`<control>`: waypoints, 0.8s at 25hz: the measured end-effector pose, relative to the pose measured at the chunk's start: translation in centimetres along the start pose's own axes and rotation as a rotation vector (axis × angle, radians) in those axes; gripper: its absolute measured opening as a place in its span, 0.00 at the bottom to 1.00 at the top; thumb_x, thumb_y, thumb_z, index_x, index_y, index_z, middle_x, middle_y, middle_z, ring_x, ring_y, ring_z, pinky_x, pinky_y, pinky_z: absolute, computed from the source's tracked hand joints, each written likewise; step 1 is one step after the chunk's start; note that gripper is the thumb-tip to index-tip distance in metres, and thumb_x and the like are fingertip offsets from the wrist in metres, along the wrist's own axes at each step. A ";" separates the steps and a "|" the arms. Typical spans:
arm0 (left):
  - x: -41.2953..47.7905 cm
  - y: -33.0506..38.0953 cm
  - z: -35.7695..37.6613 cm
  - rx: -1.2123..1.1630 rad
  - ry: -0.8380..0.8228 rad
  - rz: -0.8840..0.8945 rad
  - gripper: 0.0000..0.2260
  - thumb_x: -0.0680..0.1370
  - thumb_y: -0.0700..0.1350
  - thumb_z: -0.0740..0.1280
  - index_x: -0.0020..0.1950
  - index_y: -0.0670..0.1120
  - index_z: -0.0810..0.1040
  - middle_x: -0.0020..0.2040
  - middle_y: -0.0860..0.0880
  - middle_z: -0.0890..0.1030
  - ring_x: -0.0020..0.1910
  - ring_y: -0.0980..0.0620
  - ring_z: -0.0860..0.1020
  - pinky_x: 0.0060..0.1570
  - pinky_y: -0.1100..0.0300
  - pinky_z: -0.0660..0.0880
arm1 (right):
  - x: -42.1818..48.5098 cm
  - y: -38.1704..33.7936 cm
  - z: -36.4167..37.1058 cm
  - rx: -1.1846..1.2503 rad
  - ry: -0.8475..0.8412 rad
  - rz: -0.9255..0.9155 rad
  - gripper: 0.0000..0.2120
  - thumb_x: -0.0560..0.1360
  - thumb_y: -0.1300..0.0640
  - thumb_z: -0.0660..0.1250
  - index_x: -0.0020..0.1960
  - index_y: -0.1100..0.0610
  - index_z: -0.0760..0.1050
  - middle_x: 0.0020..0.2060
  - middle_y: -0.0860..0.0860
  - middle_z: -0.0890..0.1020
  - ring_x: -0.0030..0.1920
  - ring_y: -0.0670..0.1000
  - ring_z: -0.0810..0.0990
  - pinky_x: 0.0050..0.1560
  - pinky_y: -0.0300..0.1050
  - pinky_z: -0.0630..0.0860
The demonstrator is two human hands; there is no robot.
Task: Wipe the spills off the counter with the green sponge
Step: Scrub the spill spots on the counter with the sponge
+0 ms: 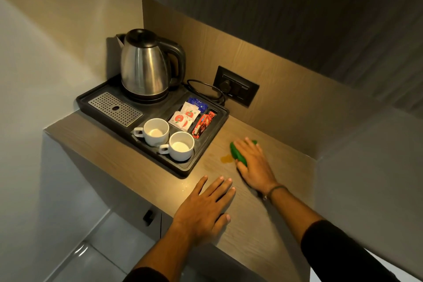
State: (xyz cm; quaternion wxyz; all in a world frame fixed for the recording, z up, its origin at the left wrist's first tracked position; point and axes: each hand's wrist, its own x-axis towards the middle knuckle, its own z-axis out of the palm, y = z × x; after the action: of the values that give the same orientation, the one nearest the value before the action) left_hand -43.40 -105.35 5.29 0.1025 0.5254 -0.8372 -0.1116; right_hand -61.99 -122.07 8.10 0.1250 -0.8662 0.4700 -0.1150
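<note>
Our right hand [253, 162] lies palm-down over the green sponge [238, 154], its grip flattened across the top and pressing it to the tabletop [263, 233] rather than pinching it. We judge this suits wiping: weight goes straight down and the sponge can slide flat. Sponge sits right of the black tray [206, 144], near the back wall, its left edge touching or just short of the amber spill [226, 158]; we cannot tell which.

Our left hand [206, 208] rests flat near the front edge, fingers spread, gripping nothing. Probably a brace while we lean in.

Sponge: bright green, oblong, mostly hidden; only its left side and a sliver by the fingertips show. Looks soft, slightly bulged under the palm.

Spill: small yellowish-brown puddle, wet sheen, not yet cleared. Faint specks glint nearer the left hand, possibly more droplets.

Tray holds a kettle [146, 64], two white cups [169, 138] and sachets [186, 117], close to the spill, so a leftward stroke has little room.
</note>
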 end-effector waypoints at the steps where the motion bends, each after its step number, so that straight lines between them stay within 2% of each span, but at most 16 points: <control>1: 0.0 0.0 0.0 -0.005 0.000 -0.002 0.29 0.85 0.60 0.49 0.84 0.51 0.48 0.86 0.49 0.46 0.83 0.50 0.41 0.80 0.39 0.41 | -1.8 0.4 0.2 0.000 -0.039 -0.104 0.32 0.80 0.53 0.63 0.82 0.47 0.58 0.82 0.47 0.62 0.83 0.51 0.51 0.82 0.56 0.45; 3: 0.0 0.0 0.1 -0.025 0.001 -0.003 0.29 0.85 0.60 0.49 0.84 0.51 0.48 0.86 0.49 0.46 0.83 0.51 0.40 0.80 0.39 0.40 | -4.6 2.4 -0.6 -0.003 -0.068 -0.206 0.32 0.80 0.51 0.62 0.82 0.45 0.58 0.82 0.46 0.62 0.83 0.48 0.49 0.82 0.53 0.45; 6: 0.0 -0.1 0.1 -0.007 0.012 -0.006 0.29 0.86 0.60 0.50 0.84 0.51 0.48 0.86 0.50 0.46 0.83 0.51 0.40 0.80 0.40 0.39 | -1.1 3.0 -1.7 0.005 -0.037 -0.088 0.31 0.81 0.58 0.65 0.82 0.49 0.61 0.81 0.50 0.65 0.83 0.53 0.53 0.81 0.63 0.51; 8: 0.0 -0.1 0.1 0.004 0.002 -0.006 0.29 0.86 0.60 0.49 0.84 0.52 0.47 0.86 0.50 0.45 0.83 0.51 0.39 0.80 0.40 0.38 | 1.3 0.6 -1.1 0.032 -0.061 -0.059 0.30 0.81 0.59 0.66 0.81 0.50 0.62 0.81 0.52 0.65 0.82 0.55 0.53 0.81 0.65 0.51; 11: 0.1 -0.1 0.1 0.003 -0.014 -0.008 0.29 0.86 0.61 0.49 0.84 0.51 0.48 0.86 0.49 0.45 0.83 0.50 0.40 0.80 0.39 0.39 | -0.8 -0.2 0.3 0.038 -0.145 -0.249 0.33 0.80 0.56 0.63 0.82 0.44 0.58 0.82 0.46 0.61 0.83 0.50 0.49 0.82 0.55 0.43; 13: 0.1 -0.1 0.0 0.006 -0.019 -0.009 0.29 0.86 0.60 0.49 0.84 0.51 0.47 0.86 0.49 0.45 0.83 0.50 0.40 0.80 0.39 0.40 | -3.5 2.4 -0.4 0.030 -0.155 -0.304 0.34 0.80 0.56 0.62 0.82 0.41 0.56 0.82 0.42 0.60 0.83 0.47 0.48 0.82 0.52 0.43; 17: 0.0 0.0 -0.1 0.013 -0.025 -0.009 0.29 0.86 0.60 0.48 0.84 0.52 0.46 0.86 0.50 0.43 0.82 0.51 0.38 0.80 0.40 0.38 | 0.4 2.2 -1.4 0.056 -0.100 -0.171 0.30 0.81 0.60 0.64 0.81 0.49 0.63 0.81 0.49 0.65 0.83 0.53 0.52 0.80 0.65 0.51; 20: 0.1 0.0 -0.2 0.015 -0.021 -0.008 0.28 0.86 0.60 0.47 0.84 0.52 0.45 0.85 0.50 0.42 0.82 0.51 0.37 0.79 0.40 0.35 | 2.3 -1.6 -0.4 0.081 -0.146 -0.197 0.30 0.80 0.58 0.62 0.81 0.50 0.63 0.81 0.50 0.65 0.83 0.54 0.52 0.81 0.64 0.48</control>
State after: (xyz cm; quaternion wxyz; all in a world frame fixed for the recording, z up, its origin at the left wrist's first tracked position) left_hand -43.36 -105.44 5.44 0.0894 0.5283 -0.8369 -0.1115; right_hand -59.64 -123.23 9.17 0.1821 -0.9084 0.3672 -0.0821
